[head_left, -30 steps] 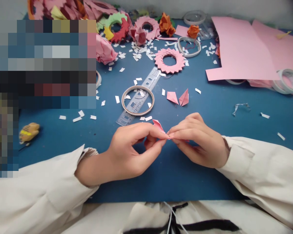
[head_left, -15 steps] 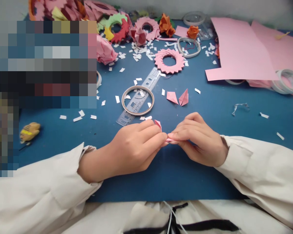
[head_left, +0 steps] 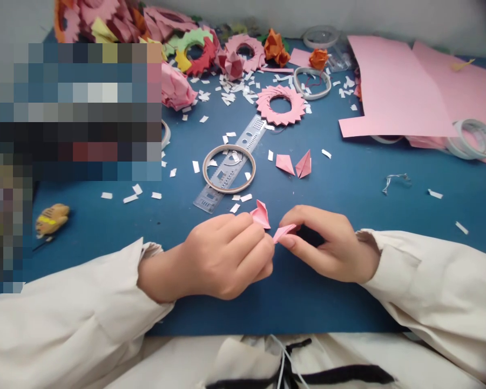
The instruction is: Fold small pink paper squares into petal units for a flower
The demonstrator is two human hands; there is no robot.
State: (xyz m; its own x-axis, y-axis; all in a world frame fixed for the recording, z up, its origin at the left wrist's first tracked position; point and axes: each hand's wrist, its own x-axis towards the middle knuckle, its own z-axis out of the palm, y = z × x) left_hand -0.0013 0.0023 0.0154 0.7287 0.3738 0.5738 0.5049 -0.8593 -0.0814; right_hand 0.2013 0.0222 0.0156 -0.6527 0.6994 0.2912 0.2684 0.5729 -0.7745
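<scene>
Fingers closed, my left hand (head_left: 229,254) holds a folded pink paper piece (head_left: 261,215), whose creased tip stands up past the knuckles. My right hand (head_left: 332,246) pinches a small pink paper fold (head_left: 283,232) between thumb and forefinger, close beside the left fingertips. Whether both pink parts belong to one piece is hidden by the left hand. Just beyond the hands lie two folded pink paper pieces, a flatter one (head_left: 284,164) and a pointed one (head_left: 303,165).
A roll of tape (head_left: 206,181) lies over a clear ruler (head_left: 254,135). Behind them sits a pink paper ring (head_left: 263,105) among white scraps. Pink sheets (head_left: 400,92) and tape rolls (head_left: 456,141) are at the right, a yellow-brown figure (head_left: 53,219) at the left.
My right fingers have opened out from their tight pinch and shifted slightly, showing more of the pink fold. My left hand has turned a little, and more of its paper shows.
</scene>
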